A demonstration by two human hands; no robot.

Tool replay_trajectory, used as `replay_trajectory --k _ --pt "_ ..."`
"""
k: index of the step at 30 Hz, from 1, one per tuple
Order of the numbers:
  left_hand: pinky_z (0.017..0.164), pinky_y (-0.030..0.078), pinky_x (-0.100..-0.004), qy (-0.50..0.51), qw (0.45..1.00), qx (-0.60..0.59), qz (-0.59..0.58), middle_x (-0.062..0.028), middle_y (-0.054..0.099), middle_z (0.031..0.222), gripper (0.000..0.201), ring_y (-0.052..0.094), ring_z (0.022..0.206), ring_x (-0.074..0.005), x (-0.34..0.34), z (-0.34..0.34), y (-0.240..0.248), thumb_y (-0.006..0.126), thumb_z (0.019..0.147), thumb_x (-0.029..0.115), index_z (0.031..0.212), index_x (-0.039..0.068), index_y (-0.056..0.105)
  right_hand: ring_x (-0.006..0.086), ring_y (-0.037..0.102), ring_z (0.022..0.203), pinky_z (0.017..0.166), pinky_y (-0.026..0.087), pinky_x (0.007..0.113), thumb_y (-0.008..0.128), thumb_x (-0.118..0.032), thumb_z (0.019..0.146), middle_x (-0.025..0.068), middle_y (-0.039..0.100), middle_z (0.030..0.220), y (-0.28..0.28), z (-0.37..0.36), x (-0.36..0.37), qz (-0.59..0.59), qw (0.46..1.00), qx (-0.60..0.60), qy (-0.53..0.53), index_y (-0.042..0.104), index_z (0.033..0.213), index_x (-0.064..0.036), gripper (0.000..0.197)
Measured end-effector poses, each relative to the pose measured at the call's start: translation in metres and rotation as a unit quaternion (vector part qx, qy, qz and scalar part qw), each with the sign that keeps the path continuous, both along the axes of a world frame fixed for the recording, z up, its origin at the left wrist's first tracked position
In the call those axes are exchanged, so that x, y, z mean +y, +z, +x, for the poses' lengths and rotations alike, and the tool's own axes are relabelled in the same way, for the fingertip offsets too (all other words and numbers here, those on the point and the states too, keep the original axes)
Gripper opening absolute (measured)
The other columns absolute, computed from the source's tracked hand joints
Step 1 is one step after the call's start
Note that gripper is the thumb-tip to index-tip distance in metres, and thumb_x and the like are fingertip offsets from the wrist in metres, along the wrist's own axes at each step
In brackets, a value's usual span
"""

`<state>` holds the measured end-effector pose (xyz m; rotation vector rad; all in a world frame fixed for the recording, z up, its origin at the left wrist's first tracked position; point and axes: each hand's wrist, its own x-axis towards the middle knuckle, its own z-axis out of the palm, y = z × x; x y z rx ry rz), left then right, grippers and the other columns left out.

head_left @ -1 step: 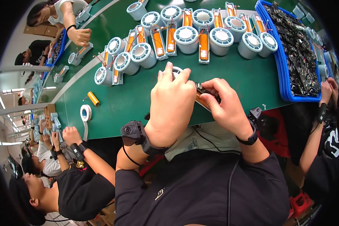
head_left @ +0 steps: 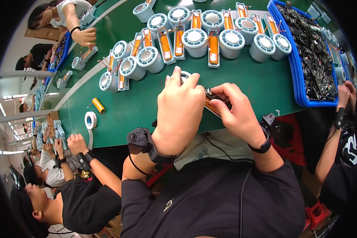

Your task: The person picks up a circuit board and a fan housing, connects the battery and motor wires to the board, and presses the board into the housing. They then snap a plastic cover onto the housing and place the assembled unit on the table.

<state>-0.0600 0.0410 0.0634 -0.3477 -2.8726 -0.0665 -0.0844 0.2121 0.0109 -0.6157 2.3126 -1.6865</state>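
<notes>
My left hand (head_left: 181, 109) is wrapped over a light-blue device with a round, fan-like head (head_left: 184, 74), most of which it hides. In my right hand (head_left: 237, 113), thumb and fingers pinch a small black circuit board (head_left: 217, 98). The board lies along the device's narrow handle, where an orange battery (head_left: 212, 108) shows beneath it. Whether the board is seated in the handle I cannot tell. Beyond my hands, several similar light-blue devices (head_left: 194, 39) stand on the green table (head_left: 261, 87), their handles holding orange batteries and thin wires.
A blue tray (head_left: 298, 81) heaped with black circuit boards stands at the right. To the left lie a loose orange battery (head_left: 98, 105) and a roll of white tape (head_left: 90, 120). Co-workers sit at both sides; one person's hand (head_left: 77, 144) rests near the tape.
</notes>
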Motion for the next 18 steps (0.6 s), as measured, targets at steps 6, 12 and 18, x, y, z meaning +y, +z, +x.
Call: replay_trajectory --k 6,12,18 --pt "0.097 0.056 -0.0472 0.039 0.999 -0.026 -0.023 -0.0084 0.071 0.121 0.006 0.063 0.125 -0.0361 0.010 0.001 0.002 0.069 0.079 0.002 0.085 0.000 0.071 0.0213 0.064 0.084 0.076 0.052 0.032 0.069 0.000 0.092 0.0129 0.063 0.097 -0.001 0.001 -0.001 -0.016 0.999 0.031 -0.007 0.065 0.109 0.0031 0.018" --pt "0.108 0.045 -0.0607 -0.097 0.989 -0.085 -0.070 -0.0063 0.065 0.133 0.016 0.048 0.140 -0.0324 -0.015 0.001 0.009 0.067 0.080 0.002 0.095 0.001 0.073 0.0246 0.063 0.089 0.077 0.052 0.035 0.072 -0.001 0.088 0.0124 0.066 0.096 -0.002 -0.002 0.002 0.014 0.998 0.059 -0.014 0.066 0.109 0.0013 0.022" --pt "0.108 0.045 -0.0597 -0.145 0.989 -0.041 -0.005 -0.0056 0.065 0.135 0.016 0.050 0.139 -0.0339 -0.034 -0.003 -0.001 0.067 0.081 0.002 0.095 0.002 0.074 0.0254 0.063 0.089 0.077 0.052 0.036 0.075 -0.002 0.085 0.0116 0.068 0.096 0.004 -0.003 0.001 0.034 0.992 0.121 -0.026 0.067 0.109 0.0009 0.025"
